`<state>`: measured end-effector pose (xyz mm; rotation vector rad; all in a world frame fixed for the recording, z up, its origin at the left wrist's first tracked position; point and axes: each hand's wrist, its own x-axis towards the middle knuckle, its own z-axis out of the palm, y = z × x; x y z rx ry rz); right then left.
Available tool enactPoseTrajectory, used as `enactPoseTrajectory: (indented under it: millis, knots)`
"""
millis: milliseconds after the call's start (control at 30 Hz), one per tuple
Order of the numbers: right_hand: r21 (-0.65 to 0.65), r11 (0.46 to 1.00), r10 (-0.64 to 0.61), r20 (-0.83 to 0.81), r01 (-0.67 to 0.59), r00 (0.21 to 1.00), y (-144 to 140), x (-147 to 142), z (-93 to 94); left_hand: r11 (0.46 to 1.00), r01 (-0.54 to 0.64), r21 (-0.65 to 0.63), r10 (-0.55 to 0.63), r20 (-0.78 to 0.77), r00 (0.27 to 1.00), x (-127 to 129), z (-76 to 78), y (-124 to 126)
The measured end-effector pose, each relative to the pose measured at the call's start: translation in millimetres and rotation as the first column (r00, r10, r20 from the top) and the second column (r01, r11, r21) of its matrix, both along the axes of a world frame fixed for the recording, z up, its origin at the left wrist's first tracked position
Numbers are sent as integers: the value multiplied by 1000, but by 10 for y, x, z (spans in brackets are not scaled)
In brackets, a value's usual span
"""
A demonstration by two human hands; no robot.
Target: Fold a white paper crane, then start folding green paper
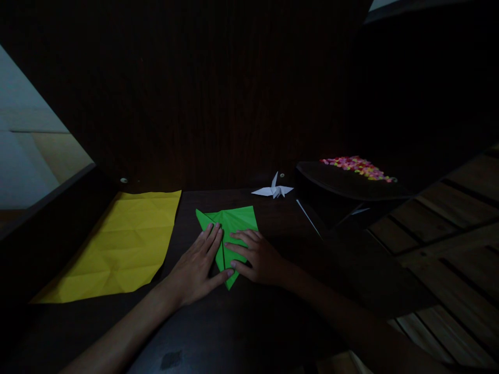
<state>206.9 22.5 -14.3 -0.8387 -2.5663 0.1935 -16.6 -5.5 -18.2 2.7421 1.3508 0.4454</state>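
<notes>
Green folded paper (232, 228) lies flat on the dark table (234, 322), near the middle, kite-shaped. Long axis runs toward and away from the person; narrow tip points at the person, wide edge faces the far wall. A centre crease runs along that axis.

Left hand (195, 267) flat on the paper's left half, fingers straight and close together, thumb angled out toward the tip. Right hand (257, 257) flat on the right half, fingers slightly spread, tips meeting the centre crease. Both hands cover the lower half of the paper; its edges there are hidden. Neither hand pinches anything.

Yellow sheet (117, 249), one, unfolded but heavily creased, lies to the left, well apart from the green piece. White paper crane (275, 190), one, stands beyond the green paper near the wall. Dark tray (331, 182) at right holds a heap of small multicoloured bits (356, 167); too small and dim to identify. Scene very dark; forearms fade into shadow.
</notes>
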Motion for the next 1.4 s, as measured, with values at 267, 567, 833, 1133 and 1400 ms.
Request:
enactPoseTrajectory:
  millis: [267, 567, 833, 1133, 1400]
  knots:
    - [3, 1000, 3, -7, -3, 1000, 1, -2, 4, 999, 28, -18, -28, -5, 1000, 14, 25, 38]
    - [-4, 1000, 7, -22, -7, 1000, 18, -4, -31, 998, 63, -23, -63, -16, 998, 37, 76, 70]
    - [11, 1000, 5, -12, -5, 1000, 17, -3, -23, 995, 85, -47, -86, -15, 996, 30, 93, 86]
    - [3, 1000, 11, -25, -11, 1000, 18, -3, -26, 995, 90, -36, -91, -21, 996, 30, 87, 93]
    - [-33, 999, -6, -45, 5, 999, 19, -8, -15, 995, 87, -39, -87, -9, 996, 36, 98, 88]
